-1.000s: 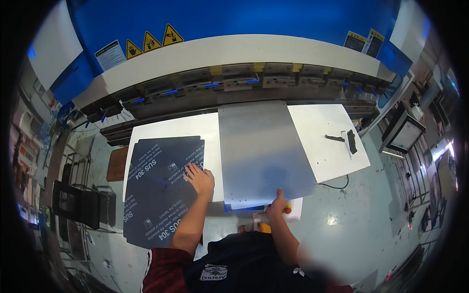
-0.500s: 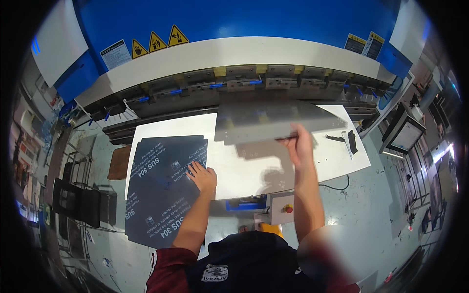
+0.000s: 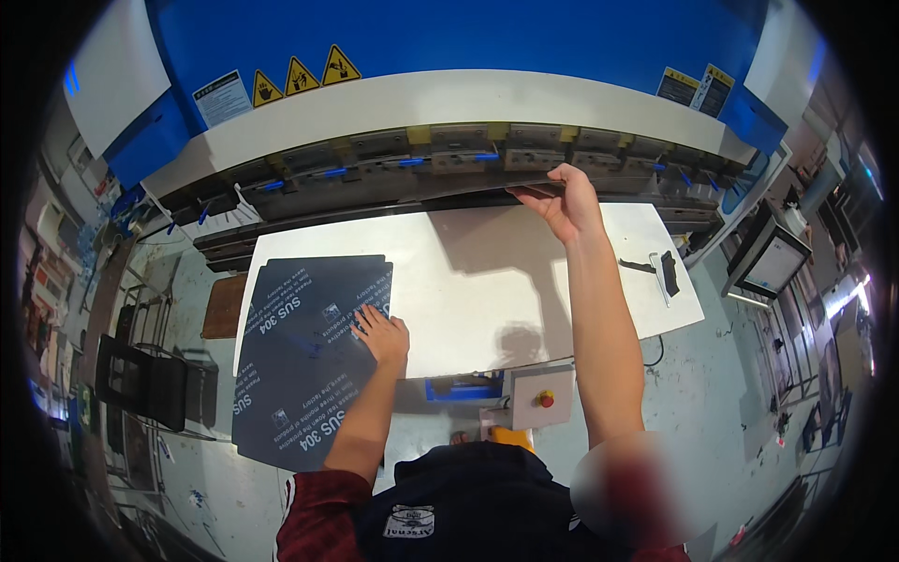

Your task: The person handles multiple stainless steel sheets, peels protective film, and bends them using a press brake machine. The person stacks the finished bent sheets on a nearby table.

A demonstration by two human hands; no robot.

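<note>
My left hand [image 3: 382, 335] lies flat with fingers spread on the right side of a sheet covered in dark printed film [image 3: 300, 375]. That sheet rests on the left of the white table [image 3: 468, 318] and overhangs its near edge. Raised over the far side of the table, my right hand [image 3: 573, 208] pinches a bare grey metal sheet [image 3: 468, 190] by its edge. This sheet is seen almost edge-on, close to the machine's row of clamps, so most of its face is hidden. Its shadow falls on the tabletop below.
A large blue machine [image 3: 524, 37] spans the back, with clamps [image 3: 459, 161] and blue levers along its beam. A black-handled tool [image 3: 668, 272] lies at the table's right. A box with a red button [image 3: 545, 400] stands below the near edge; a black chair [image 3: 150, 379] is at left.
My right hand has moved up and away toward the machine, tilting the metal sheet from a broad face to nearly edge-on. The left hand stays on the film-covered sheet.
</note>
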